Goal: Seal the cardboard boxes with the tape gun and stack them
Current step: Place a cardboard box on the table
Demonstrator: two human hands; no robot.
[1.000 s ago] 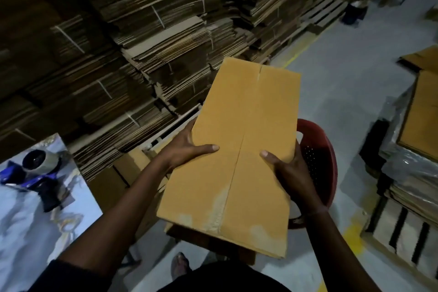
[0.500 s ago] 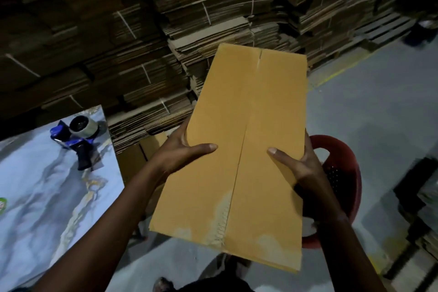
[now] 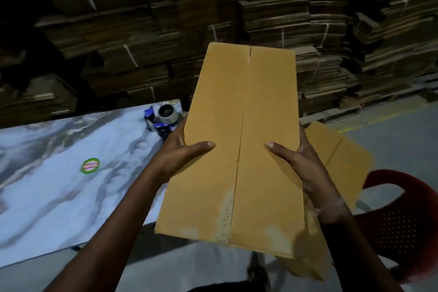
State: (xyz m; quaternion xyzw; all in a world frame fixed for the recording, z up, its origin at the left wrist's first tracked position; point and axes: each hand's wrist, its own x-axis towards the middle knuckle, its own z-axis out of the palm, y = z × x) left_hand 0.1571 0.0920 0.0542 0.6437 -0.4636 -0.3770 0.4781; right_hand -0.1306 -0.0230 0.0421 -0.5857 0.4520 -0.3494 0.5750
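Left hand (image 3: 182,156) and right hand (image 3: 301,163) each grip a side edge of one cardboard box (image 3: 239,144), thumbs on top, held above the table edge. One tape gun (image 3: 163,117) lies on the marble-pattern table (image 3: 59,197), just beyond the left hand. One more box (image 3: 341,159) underneath, one red chair (image 3: 400,218) at right.

Both forearms are bare, no sleeves showing; left hand (image 3: 180,156) and right hand (image 3: 305,168) wear no gloves or rings; fingers short-nailed.
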